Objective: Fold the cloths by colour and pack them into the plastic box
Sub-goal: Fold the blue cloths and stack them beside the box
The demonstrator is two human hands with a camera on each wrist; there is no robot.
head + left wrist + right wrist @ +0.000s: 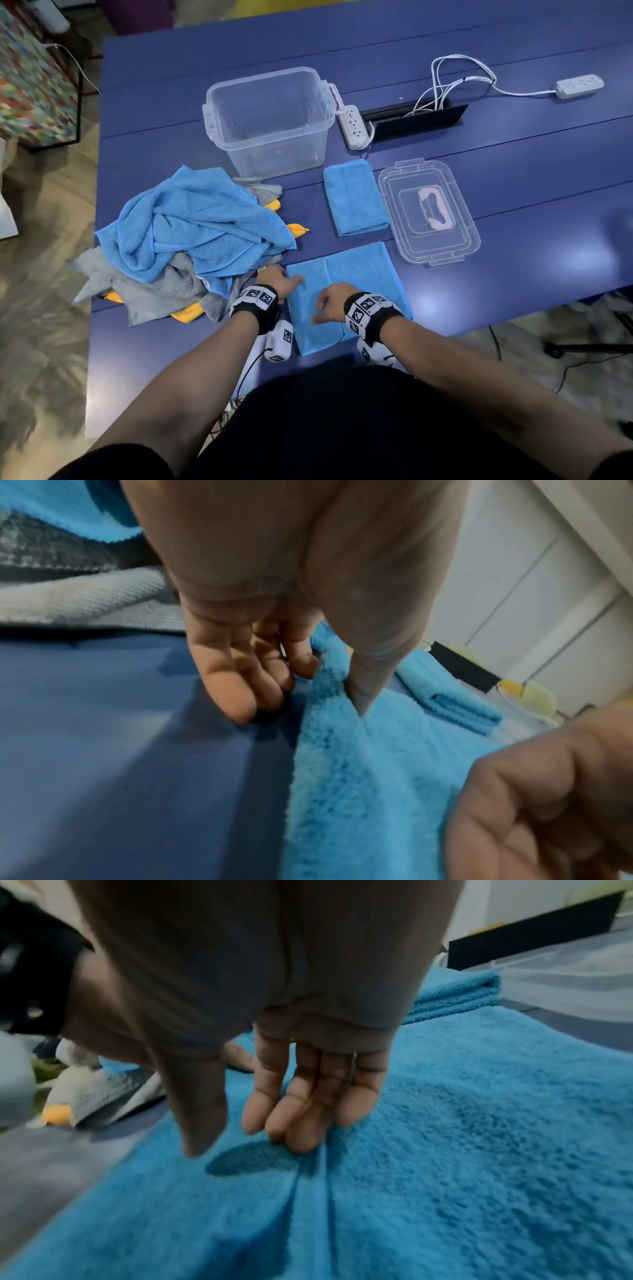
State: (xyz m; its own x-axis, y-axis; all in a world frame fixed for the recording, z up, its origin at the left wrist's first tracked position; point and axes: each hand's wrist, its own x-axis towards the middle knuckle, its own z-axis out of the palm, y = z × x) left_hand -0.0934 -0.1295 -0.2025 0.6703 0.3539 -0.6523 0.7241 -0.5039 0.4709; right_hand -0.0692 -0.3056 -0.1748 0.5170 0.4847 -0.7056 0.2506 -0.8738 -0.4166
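Note:
A blue cloth (363,274) (369,791) (479,1150) lies flat near the table's front edge, with a seam down its middle. My left hand (279,279) (318,696) is at its far left edge, thumb on top and fingers beside it, pinching that raised edge. My right hand (330,303) (250,1144) rests on the cloth's middle, its straight fingers pressing at the seam. A folded blue cloth (356,198) (455,993) lies just beyond. The clear plastic box (274,150) stands open behind that, holding nothing.
A heap of blue, grey and yellow cloths (191,222) fills the table's left side, close to my left hand. The box's lid (394,192) lies on the right. Two power strips (354,126) (579,85) and a black cable hatch (418,118) sit further back.

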